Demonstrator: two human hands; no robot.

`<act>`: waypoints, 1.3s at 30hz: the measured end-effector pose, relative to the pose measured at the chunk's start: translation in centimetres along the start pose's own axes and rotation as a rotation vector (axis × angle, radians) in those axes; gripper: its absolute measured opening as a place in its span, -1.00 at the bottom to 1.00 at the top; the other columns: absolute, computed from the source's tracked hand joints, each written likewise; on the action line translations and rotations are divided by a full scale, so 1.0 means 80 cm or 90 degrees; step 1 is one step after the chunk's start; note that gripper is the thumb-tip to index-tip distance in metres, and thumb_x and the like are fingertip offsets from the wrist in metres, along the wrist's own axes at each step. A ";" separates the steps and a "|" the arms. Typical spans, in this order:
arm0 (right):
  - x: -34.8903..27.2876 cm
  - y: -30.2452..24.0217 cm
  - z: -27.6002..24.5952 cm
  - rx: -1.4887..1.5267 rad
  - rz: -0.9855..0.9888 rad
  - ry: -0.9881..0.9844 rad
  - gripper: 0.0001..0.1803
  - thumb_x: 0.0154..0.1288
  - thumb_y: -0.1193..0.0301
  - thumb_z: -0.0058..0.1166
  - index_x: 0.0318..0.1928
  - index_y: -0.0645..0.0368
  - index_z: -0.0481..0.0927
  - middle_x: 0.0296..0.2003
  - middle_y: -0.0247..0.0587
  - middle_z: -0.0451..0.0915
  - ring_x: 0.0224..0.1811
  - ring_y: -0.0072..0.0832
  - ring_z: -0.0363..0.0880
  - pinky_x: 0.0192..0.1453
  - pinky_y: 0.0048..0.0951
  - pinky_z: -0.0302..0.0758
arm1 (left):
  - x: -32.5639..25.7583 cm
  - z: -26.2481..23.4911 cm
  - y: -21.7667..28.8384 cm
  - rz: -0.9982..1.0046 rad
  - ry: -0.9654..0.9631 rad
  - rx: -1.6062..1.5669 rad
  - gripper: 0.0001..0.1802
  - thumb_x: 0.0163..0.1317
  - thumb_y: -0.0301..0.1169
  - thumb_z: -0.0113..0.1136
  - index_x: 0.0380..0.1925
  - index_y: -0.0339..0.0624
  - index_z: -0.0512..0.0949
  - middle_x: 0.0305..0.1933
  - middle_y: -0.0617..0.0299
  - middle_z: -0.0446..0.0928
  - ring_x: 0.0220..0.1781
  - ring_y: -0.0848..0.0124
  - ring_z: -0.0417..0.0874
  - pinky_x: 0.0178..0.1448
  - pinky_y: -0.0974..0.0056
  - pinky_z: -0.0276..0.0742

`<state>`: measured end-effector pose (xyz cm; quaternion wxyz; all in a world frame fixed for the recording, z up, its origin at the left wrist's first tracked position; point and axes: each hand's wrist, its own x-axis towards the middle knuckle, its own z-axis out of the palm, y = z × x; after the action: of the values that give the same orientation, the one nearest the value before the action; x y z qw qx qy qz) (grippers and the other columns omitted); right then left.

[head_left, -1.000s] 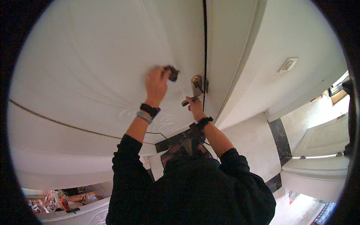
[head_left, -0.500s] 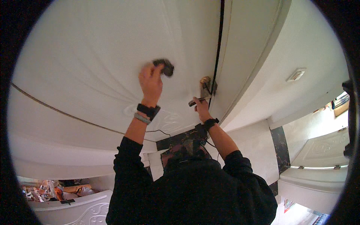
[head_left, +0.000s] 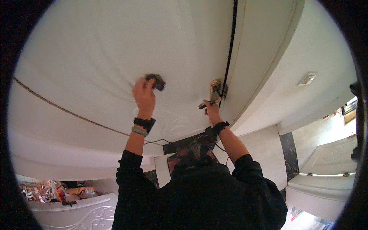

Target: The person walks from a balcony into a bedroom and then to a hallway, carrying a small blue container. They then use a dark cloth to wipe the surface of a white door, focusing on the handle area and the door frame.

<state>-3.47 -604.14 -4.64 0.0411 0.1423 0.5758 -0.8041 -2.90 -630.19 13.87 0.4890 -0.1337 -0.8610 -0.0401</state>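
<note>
My left hand [head_left: 144, 97] is closed on a small dark wad [head_left: 157, 81], perhaps a cloth or scouring pad, pressed to or just over the broad white door [head_left: 115, 46]. Motion smears the wad, so its kind is unclear. To the right, my right hand [head_left: 212, 110] wraps round the lever of the door handle [head_left: 216, 84], whose brassy plate sits close to the door's edge. A dark band circles each wrist, and a grey bracelet lies below the left one.
A white switch [head_left: 308, 78] is on the wall at the right. Dark marbled tile [head_left: 184, 142] borders the floor below the door, with a thin cable [head_left: 159, 141] beside it. At lower left, a curved white panel [head_left: 96, 209] stands before a heap of mixed items [head_left: 57, 191].
My left hand has moved down and to the left across the door with the dark wad. My right hand keeps its hold on the handle, while the whole view has shifted slightly.
</note>
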 end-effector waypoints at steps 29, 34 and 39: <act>0.003 0.006 -0.002 0.015 0.035 0.017 -0.70 0.24 0.21 0.14 -0.29 0.18 0.43 -0.60 -0.34 0.39 -0.67 -0.58 0.32 -0.57 -0.47 0.30 | -0.040 0.031 -0.004 -0.221 0.094 -0.111 -0.62 -0.09 -0.68 0.10 -0.20 -0.15 0.55 -0.10 0.10 0.45 -0.04 0.07 0.46 0.05 0.07 0.43; 0.005 0.008 -0.003 0.042 0.011 0.014 -0.70 0.23 0.22 0.15 -0.31 0.18 0.41 -0.63 -0.34 0.37 -0.65 -0.58 0.34 -0.57 -0.45 0.31 | -0.051 0.049 0.017 -0.041 -0.012 -0.130 -0.55 -0.14 -0.70 0.12 -0.16 -0.11 0.55 -0.11 0.05 0.44 -0.02 0.06 0.45 0.01 0.06 0.40; 0.002 0.002 -0.003 0.018 0.026 0.014 -0.70 0.22 0.22 0.17 -0.33 0.18 0.42 -0.64 -0.34 0.37 -0.68 -0.58 0.32 -0.59 -0.47 0.29 | -0.089 0.047 0.037 -0.081 -0.107 -0.124 -0.54 -0.16 -0.69 0.14 -0.15 -0.11 0.55 -0.11 0.04 0.44 -0.04 0.06 0.45 -0.02 0.06 0.39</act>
<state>-3.59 -603.99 -4.90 0.0490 0.1634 0.5617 -0.8096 -1.76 -627.96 5.62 0.3963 -0.1290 -0.8977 -0.1430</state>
